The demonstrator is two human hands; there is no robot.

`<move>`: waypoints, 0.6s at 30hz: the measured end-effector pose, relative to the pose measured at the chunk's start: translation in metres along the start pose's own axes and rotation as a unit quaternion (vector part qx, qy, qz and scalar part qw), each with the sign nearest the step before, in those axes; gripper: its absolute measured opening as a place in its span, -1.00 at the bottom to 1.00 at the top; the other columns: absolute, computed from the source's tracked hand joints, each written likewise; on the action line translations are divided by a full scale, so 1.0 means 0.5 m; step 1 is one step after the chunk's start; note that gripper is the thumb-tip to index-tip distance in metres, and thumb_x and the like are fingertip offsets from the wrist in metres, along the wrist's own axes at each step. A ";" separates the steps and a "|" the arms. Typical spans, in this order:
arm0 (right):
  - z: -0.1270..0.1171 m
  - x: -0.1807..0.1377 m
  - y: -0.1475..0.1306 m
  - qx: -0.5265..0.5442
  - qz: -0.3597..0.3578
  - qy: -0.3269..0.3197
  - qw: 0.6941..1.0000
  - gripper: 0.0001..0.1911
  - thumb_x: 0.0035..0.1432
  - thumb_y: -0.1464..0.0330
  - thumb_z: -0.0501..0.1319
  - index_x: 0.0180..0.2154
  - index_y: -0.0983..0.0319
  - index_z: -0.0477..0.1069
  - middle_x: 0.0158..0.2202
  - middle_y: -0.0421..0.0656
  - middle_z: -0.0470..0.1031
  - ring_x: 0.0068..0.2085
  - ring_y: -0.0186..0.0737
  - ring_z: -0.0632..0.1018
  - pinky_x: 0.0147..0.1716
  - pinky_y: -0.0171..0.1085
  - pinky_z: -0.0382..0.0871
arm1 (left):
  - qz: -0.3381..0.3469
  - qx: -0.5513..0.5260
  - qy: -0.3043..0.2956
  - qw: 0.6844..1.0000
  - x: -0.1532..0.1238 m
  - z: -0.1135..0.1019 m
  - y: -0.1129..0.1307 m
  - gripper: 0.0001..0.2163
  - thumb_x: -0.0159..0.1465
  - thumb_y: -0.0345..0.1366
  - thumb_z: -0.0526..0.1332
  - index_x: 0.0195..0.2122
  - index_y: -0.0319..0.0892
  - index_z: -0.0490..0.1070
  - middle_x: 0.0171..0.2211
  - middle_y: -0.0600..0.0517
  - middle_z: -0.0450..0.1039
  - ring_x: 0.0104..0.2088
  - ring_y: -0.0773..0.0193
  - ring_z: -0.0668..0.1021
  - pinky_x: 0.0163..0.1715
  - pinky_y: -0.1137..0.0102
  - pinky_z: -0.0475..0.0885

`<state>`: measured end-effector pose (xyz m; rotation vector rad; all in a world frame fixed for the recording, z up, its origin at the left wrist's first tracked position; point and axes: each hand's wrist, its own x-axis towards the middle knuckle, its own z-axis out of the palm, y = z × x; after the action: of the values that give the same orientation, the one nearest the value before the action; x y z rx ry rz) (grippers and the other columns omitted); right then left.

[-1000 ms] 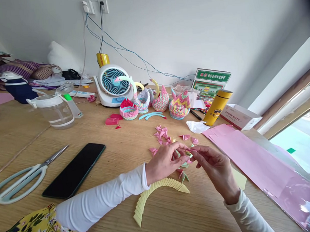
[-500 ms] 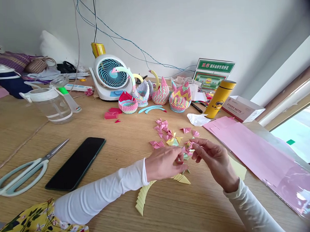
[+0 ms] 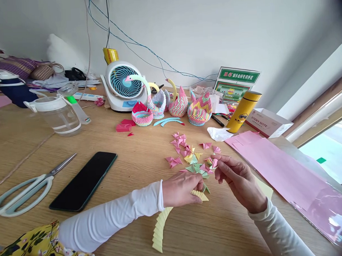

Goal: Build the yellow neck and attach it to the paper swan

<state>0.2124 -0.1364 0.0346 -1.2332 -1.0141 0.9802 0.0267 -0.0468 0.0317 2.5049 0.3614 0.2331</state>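
Left hand (image 3: 179, 188) is lying curled over the far end of the yellow paper arc (image 3: 161, 228) near the table (image 3: 138, 148) edge; actual grip unclear. Right hand (image 3: 239, 181) is pinching a pink folded piece (image 3: 214, 163), just right of the loose triangle pile (image 3: 186, 153).

Scissors (image 3: 23, 191), dark phone (image 3: 84, 181), desk fan (image 3: 124, 86), yellow flask (image 3: 244, 111), possibly woven bag (image 3: 45, 71)

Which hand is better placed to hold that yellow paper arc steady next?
Left hand, likely: it rests on the end of the yellow arc, while the right hand pinches a small pink piece.
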 end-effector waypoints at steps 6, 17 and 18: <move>0.002 0.002 -0.001 0.032 0.011 0.004 0.999 -0.71 0.15 0.19 0.33 -0.11 0.16 0.57 -0.52 -0.22 0.47 -0.48 -0.33 0.43 -0.50 -0.36 0.29 | -0.105 -0.292 -0.017 0.950 0.016 -0.028 -0.005 -0.82 0.16 -0.33 0.29 -0.24 -0.21 0.35 -0.40 0.09 0.41 -0.53 0.37 0.53 -0.54 0.47 0.42; 0.021 0.003 -0.007 0.067 0.021 -0.001 0.998 -0.78 0.17 0.22 0.33 -0.18 0.18 0.46 -0.49 -0.26 0.41 -0.50 -0.41 0.40 -0.56 -0.45 0.23 | -0.155 -0.535 0.037 0.830 0.027 -0.010 -0.004 -0.72 0.19 -0.32 0.31 -0.22 -0.17 0.18 -0.44 0.12 0.44 -0.54 0.38 0.56 -0.54 0.46 0.49; 0.022 0.003 -0.008 0.065 0.021 0.001 0.998 -0.77 0.17 0.21 0.33 -0.18 0.19 0.46 -0.51 -0.26 0.40 -0.51 -0.42 0.38 -0.58 -0.45 0.20 | -0.150 -0.536 0.049 0.829 0.028 -0.007 -0.006 -0.71 0.18 -0.32 0.32 -0.20 -0.17 0.19 -0.39 0.11 0.44 -0.55 0.38 0.56 -0.54 0.45 0.49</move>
<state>0.2021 -0.1325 0.0394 -1.1515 -0.9127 1.0610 0.0385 -0.0381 0.0342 1.3034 0.4839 0.3218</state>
